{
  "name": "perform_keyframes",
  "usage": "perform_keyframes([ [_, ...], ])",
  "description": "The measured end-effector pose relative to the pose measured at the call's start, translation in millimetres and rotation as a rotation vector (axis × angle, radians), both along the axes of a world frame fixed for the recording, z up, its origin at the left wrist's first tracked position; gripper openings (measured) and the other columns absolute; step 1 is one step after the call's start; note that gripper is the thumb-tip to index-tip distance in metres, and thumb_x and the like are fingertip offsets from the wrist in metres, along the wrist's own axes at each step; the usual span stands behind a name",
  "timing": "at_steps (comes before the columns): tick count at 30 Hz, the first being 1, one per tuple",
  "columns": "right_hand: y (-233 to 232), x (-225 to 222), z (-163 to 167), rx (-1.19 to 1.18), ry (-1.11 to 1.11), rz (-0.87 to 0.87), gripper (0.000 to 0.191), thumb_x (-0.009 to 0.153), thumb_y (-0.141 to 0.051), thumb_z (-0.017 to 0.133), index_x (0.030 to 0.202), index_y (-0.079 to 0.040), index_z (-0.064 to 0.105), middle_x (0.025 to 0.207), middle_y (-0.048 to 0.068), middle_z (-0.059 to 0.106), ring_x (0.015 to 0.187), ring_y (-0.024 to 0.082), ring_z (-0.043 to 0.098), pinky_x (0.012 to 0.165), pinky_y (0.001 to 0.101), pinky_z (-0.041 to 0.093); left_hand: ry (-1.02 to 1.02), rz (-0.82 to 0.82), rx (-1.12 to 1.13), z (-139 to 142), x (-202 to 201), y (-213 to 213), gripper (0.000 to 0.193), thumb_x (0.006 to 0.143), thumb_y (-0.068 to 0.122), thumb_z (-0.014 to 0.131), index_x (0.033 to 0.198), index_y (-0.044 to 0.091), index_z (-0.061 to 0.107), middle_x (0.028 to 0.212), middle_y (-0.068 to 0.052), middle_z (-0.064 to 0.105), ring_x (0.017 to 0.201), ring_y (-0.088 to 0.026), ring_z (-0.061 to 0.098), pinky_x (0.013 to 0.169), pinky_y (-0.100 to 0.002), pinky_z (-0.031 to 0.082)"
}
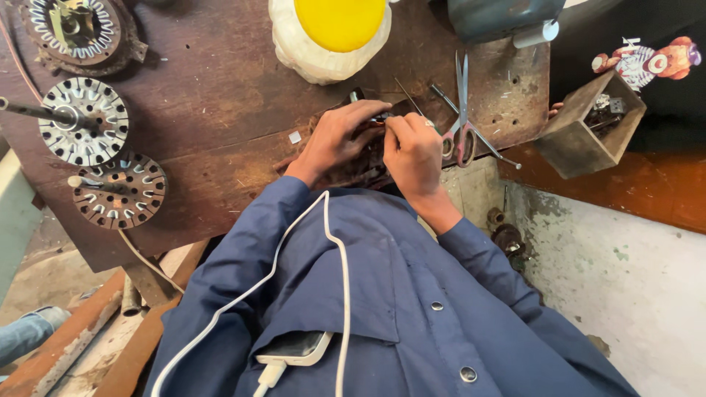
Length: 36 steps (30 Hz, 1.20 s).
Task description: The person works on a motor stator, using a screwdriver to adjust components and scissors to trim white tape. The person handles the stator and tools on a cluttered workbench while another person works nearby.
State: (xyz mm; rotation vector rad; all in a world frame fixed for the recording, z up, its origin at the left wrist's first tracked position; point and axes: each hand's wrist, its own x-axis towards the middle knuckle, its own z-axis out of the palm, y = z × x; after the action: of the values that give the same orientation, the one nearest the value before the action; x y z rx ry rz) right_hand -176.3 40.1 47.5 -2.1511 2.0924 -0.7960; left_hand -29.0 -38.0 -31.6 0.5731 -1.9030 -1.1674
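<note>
Pinched between both sets of fingertips: one small dark metal part (379,117), low on the worn brown wooden bench (220,81). Left hand (334,140) steadies, right hand (412,151) pinches; what lies under my palms I cannot tell. Risks, as I judge: part slipping off the bench edge; knuckles catching the red-handled scissors (461,110) just beside my right hand.

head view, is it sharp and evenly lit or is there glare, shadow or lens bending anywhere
Head view: soft, even daylight, no hard glare; left hand and right hand are sharp, the small part under the fingers is shaded and hard to read; wide-lens bending curves the workbench edges; the yellow disc is bright but not blown out.
</note>
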Motion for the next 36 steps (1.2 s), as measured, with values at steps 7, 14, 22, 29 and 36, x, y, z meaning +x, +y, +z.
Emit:
perform_keyframes([
  [7, -3, -17, 13, 0.26, -0.576, -0.057, 0.035, 0.082, 0.0, 0.08, 0.115, -0.002, 0.07, 0.105, 0.008, 0.072, 0.092, 0.016, 0.073, 0.08, 0.0291, 0.06, 0.03, 0.009, 0.145, 7, 13, 6, 0.04, 0.094, 0.008, 0.076, 0.132, 0.007, 0.063, 0.123, -0.014, 0.07, 0.111, -0.033, 0.071, 0.093, -0.039, 0.057],
  [14, 0, -17, -11, 0.238, -0.639, -0.044, 0.025, 0.09, -0.002, 0.079, 0.113, -0.001, 0.071, 0.111, 0.008, 0.07, 0.097, 0.015, 0.07, 0.084, 0.0269, 0.056, 0.077, 0.147, 0.245, 1, 17, 15, 0.026, 0.098, 0.009, 0.073, 0.122, 0.004, 0.063, 0.114, -0.014, 0.071, 0.107, -0.03, 0.072, 0.095, -0.037, 0.056],
  [22, -2, -27, -39, 0.369, -1.159, -0.036, 0.024, 0.097, -0.003, 0.071, 0.12, 0.003, 0.07, 0.112, 0.005, 0.072, 0.106, 0.01, 0.067, 0.096, 0.025, 0.053, 0.115, 0.111, 0.63, 4, 20, 11, 0.025, 0.094, 0.006, 0.075, 0.117, -0.001, 0.07, 0.107, -0.009, 0.077, 0.101, -0.013, 0.071, 0.093, -0.029, 0.057],
  [29, 0, -17, -41, 0.352, -1.259, -0.091, 0.026, 0.099, 0.0, 0.07, 0.125, 0.004, 0.07, 0.116, 0.008, 0.074, 0.104, 0.011, 0.069, 0.094, 0.0261, 0.056, 0.045, 0.08, 0.643, 24, 26, -2, 0.023, 0.089, 0.003, 0.078, 0.111, -0.002, 0.074, 0.108, -0.01, 0.078, 0.101, -0.013, 0.073, 0.094, -0.028, 0.057],
  [36, 3, -17, -43, 0.282, -1.408, -0.173, 0.022, 0.097, 0.002, 0.069, 0.118, 0.004, 0.069, 0.123, 0.011, 0.074, 0.108, 0.013, 0.071, 0.098, 0.0272, 0.056, -0.036, 0.097, 0.711, 38, 19, -4, 0.025, 0.086, 0.004, 0.08, 0.11, -0.001, 0.075, 0.101, -0.008, 0.08, 0.094, -0.012, 0.074, 0.088, -0.027, 0.058],
])
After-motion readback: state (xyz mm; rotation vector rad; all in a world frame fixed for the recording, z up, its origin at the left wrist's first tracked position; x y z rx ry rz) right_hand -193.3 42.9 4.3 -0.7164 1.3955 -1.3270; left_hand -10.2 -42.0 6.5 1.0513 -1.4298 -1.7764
